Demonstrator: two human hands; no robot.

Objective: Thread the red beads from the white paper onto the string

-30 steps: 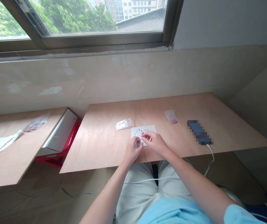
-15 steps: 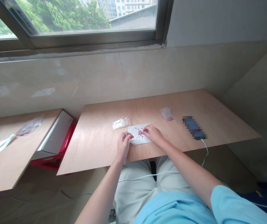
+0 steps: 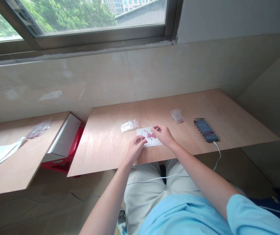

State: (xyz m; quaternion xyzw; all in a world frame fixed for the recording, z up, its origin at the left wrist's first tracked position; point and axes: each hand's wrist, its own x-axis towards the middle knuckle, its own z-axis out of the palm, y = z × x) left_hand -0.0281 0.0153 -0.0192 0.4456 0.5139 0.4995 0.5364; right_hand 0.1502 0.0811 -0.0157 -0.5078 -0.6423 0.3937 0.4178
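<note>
Head camera view shows a white sheet (image 3: 156, 143) on the wooden surface (image 3: 101, 143), and I place all things by that sheet. Small pink-red beads (image 3: 151, 135) lie loose on it, most in a bunch near its middle, with a few spread around. The left hand (image 3: 135, 147) is at the near left side of the white sheet. Its fingers pinch a thin, round loop (image 3: 138, 140), which sits inside their curve. The right hand (image 3: 164, 134) is at the far right side of the white sheet, with bent fingers by the edge of the bunch. I can't tell if those fingers hold a bead, because the tips are too small to see.

A second ago, the two hands were close together over the white sheet and hid some of the beads. Now they are apart, and the bunch shows in the gap between them. That seems to make the beads easier to see and reach, while the loop is ready in the left fingers.

One clear bag (image 3: 129, 126) lies just past the far left corner of the white sheet. Another small bag (image 3: 177, 116), with some pink-red in it, lies past its far right side. A blurred phone (image 3: 206, 130) with a white cable (image 3: 218, 151) is well to the right of the white sheet.
</note>
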